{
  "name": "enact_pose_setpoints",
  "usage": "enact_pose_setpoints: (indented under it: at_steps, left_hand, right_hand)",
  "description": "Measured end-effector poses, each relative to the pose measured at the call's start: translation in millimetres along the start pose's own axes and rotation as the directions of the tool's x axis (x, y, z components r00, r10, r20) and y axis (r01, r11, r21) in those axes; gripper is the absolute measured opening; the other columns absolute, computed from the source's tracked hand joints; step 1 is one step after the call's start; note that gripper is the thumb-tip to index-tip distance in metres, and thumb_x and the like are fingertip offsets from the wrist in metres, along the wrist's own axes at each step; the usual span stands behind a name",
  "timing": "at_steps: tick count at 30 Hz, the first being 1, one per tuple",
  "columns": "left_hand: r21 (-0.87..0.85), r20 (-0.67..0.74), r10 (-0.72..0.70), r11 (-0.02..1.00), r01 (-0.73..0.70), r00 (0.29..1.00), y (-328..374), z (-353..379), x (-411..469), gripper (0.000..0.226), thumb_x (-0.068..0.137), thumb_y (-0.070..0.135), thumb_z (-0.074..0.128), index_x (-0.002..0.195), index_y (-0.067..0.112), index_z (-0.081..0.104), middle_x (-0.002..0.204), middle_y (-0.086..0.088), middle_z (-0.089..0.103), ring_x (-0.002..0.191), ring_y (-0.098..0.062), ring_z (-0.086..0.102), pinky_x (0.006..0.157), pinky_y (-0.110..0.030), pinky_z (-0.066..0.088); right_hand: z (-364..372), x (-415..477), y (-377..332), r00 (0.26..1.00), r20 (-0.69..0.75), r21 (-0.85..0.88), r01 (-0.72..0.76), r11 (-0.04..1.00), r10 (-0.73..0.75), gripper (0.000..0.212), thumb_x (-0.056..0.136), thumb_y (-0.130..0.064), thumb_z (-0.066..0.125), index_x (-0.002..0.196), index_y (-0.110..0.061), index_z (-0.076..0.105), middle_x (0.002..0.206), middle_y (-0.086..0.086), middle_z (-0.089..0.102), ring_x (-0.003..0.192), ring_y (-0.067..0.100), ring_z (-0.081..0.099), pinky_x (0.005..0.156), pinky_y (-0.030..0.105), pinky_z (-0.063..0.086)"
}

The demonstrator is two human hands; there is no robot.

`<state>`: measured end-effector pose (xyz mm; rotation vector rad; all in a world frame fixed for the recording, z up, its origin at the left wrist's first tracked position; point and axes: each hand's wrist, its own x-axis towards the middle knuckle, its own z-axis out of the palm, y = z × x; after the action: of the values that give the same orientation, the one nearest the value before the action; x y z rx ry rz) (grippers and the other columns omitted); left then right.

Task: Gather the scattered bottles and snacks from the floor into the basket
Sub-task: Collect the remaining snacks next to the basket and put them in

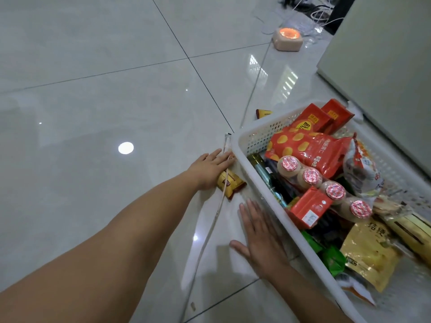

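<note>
A white mesh basket [243, 148] stands on the floor at the right, filled with a red chip bag [307, 150], a row of small foil-capped bottles [326, 185], a dark green bottle [258, 166], red boxes [326, 115] and a gold pouch [368, 252]. My left hand [210, 169] rests over the upper end of a yellow snack packet [231, 183] lying on the floor beside the basket's left wall; the thumb is hidden. My right hand [258, 234] lies flat and empty against the basket's outer wall. Another small snack packet [263, 113] sits on the floor beyond the basket.
A thin white cable [210, 229] runs across the floor past the yellow packet and my left hand. A pink device with an orange glow [289, 38] and tangled cords lie at the back. A grey cabinet [384, 66] stands right behind the basket. Glossy tiles stretch to the left.
</note>
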<state>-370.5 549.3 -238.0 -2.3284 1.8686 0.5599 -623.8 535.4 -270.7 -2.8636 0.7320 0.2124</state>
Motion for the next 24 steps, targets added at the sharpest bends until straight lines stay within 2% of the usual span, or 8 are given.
enact_pose_setpoints:
  at_steps: [3, 6, 8, 13, 17, 20, 22, 24]
  left_hand:
    - [-0.057, -0.009, -0.027, 0.998, 0.026, 1.0, 1.9, 2.1, -4.7, 0.069, 0.097, 0.019, 0.042, 0.153, 0.026, 0.001, 0.16, 0.003, -0.008, 0.148, -0.02, -0.003, 0.12, -0.039, 0.008]
    - [-0.097, -0.031, -0.064, 0.993, 0.061, 0.997, 3.2, 9.1, -10.5, 0.073, 0.095, 0.016, 0.045, 0.153, 0.026, 0.001, 0.16, 0.004, -0.009, 0.148, -0.021, -0.001, 0.118, -0.039, 0.009]
    - [-0.119, -0.043, -0.082, 0.99, 0.076, 0.996, 3.9, 14.2, -16.1, 0.075, 0.094, 0.013, 0.046, 0.153, 0.026, 0.002, 0.16, 0.004, -0.009, 0.148, -0.022, -0.001, 0.117, -0.038, 0.008]
    - [-0.135, -0.05, -0.095, 0.987, 0.087, 0.994, 1.7, 21.5, -35.8, 0.076, 0.091, 0.009, 0.045, 0.152, 0.031, 0.004, 0.161, 0.004, -0.008, 0.147, -0.024, 0.003, 0.116, -0.038, 0.01]
    - [-0.127, -0.07, -0.117, 0.986, 0.108, 0.991, 4.2, 28.1, -56.2, 0.085, 0.09, 0.009, 0.046, 0.149, 0.038, -0.008, 0.161, 0.001, -0.006, 0.143, -0.03, 0.012, 0.116, -0.039, 0.014]
    - [-0.134, -0.089, -0.137, 0.983, 0.125, 0.986, 4.2, 35.8, -70.2, 0.086, 0.09, 0.01, 0.044, 0.149, 0.031, -0.014, 0.161, 0.0, -0.005, 0.141, -0.029, 0.016, 0.116, -0.037, 0.015]
    - [-0.187, -0.102, -0.167, 0.971, 0.146, 0.981, 4.9, 38.5, -78.6, 0.088, 0.088, 0.007, 0.045, 0.15, 0.023, -0.015, 0.161, -0.001, 0.001, 0.14, -0.027, 0.019, 0.115, -0.036, 0.016]
    - [-0.254, -0.129, -0.204, 0.953, 0.167, 0.97, 6.2, 38.6, -84.0, 0.091, 0.086, 0.003, 0.048, 0.151, 0.021, -0.012, 0.157, -0.004, 0.019, 0.133, -0.026, 0.029, 0.112, -0.036, 0.023]
  right_hand:
    - [-1.8, 18.9, -4.3, 1.0, -0.006, -0.006, 0.026, 1.0, -0.026, 0.088, 0.086, -0.072, 0.019, 0.152, -0.018, -0.006, 0.16, 0.006, -0.005, 0.147, 0.019, -0.005, 0.117, 0.034, 0.0]
    - [-5.7, 31.9, -7.8, 1.0, 0.0, 0.044, 0.019, 0.999, -0.019, 0.088, 0.08, -0.076, 0.006, 0.146, -0.025, -0.025, 0.155, -0.001, -0.028, 0.144, 0.015, -0.022, 0.118, 0.033, -0.008]
    - [-8.4, 36.6, -9.6, 1.0, 0.008, 0.074, 0.018, 0.997, -0.019, 0.089, 0.076, -0.078, -0.003, 0.144, -0.027, -0.028, 0.153, -0.004, -0.032, 0.143, 0.013, -0.025, 0.118, 0.035, -0.007]
    - [-5.0, 46.8, -13.5, 0.999, -0.016, 0.025, 0.031, 0.999, -0.03, 0.086, 0.079, -0.076, -0.004, 0.146, -0.026, -0.024, 0.157, -0.001, -0.023, 0.144, 0.013, -0.022, 0.116, 0.036, -0.011]
    - [1.2, 48.8, -18.6, 0.998, -0.042, -0.011, 0.042, 0.999, -0.042, 0.084, 0.085, -0.073, 0.003, 0.15, -0.021, -0.009, 0.16, 0.002, -0.005, 0.145, 0.012, -0.012, 0.116, 0.037, -0.007]
    - [1.6, 42.3, -19.6, 0.998, -0.045, -0.006, 0.048, 0.999, -0.048, 0.083, 0.086, -0.071, 0.004, 0.151, -0.02, 0.002, 0.16, 0.002, 0.004, 0.145, 0.012, -0.006, 0.115, 0.035, -0.007]
    - [3.4, 36.3, -16.9, 0.998, -0.051, 0.006, 0.049, 0.999, -0.048, 0.086, 0.083, -0.072, -0.001, 0.151, -0.02, -0.002, 0.16, -0.001, -0.002, 0.144, 0.01, -0.01, 0.115, 0.035, -0.01]
    - [6.6, 29.3, -12.1, 0.998, -0.056, -0.013, 0.032, 0.999, -0.032, 0.085, 0.083, -0.072, -0.004, 0.15, -0.02, -0.01, 0.16, -0.001, -0.004, 0.144, 0.01, -0.011, 0.115, 0.036, -0.008]
